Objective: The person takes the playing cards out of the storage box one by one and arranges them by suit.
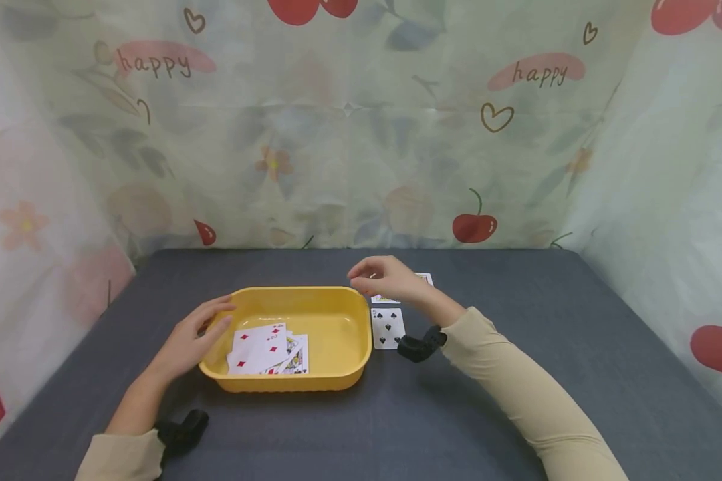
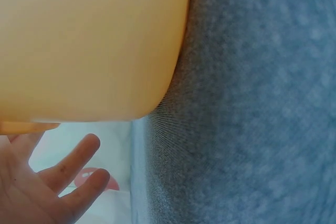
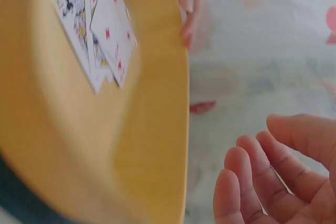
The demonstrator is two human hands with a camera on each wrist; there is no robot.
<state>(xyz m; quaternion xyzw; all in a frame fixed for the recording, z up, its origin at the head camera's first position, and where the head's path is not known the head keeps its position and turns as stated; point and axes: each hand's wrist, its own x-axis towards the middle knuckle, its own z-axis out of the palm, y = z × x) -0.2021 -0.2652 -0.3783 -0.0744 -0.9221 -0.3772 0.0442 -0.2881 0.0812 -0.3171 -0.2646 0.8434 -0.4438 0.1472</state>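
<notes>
Basically light goods. Playing cards [image 1: 259, 351] lie loose, fanned and face up in the yellow tray [image 1: 337, 334], just inward of the left hand [image 1: 189, 337]; top one is a diamond. Left hand spreads at the tray's left rim, fingers mostly straight, not clenched; firm contact, can't tell. Right hand [image 1: 394, 277] hovers by the far right corner, fingers loosely bent, thumb apart, nothing held.

Just nearer than the right hand, beside the tray wall: five of spades [image 1: 388, 327], flat. Another card [image 1: 426, 278] shows partly behind that hand, mostly covered.

Cards probably thin, springy, slick-faced, easy to crease; best lifted by an edge, thumb against fingertips. Tray likely light, stiff plastic; flared lip gives a good hold at either end. Glossy inside, rounded corners. Dark cloth [image 1: 313, 441] under both hands: matte, fine-woven, probably grippier than the tray floor.
</notes>
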